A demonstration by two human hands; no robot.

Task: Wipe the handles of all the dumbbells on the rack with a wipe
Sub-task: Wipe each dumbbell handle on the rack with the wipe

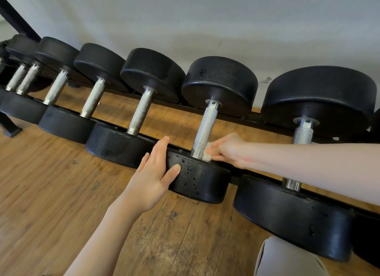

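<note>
A low black metal rack (255,116) stands on a worn wooden plank floor (51,183) against a pale wall. Black round-headed dumbbells (207,119) with knurled steel handles lie side by side across its two rails, heads overhanging front and back.

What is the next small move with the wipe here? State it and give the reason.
Probably slide the wipe up the handle. The right hand pinches it at the handle's lower end, next to the near weight head that the left hand steadies with flat fingers, and the knurled length above shows bare.
</note>
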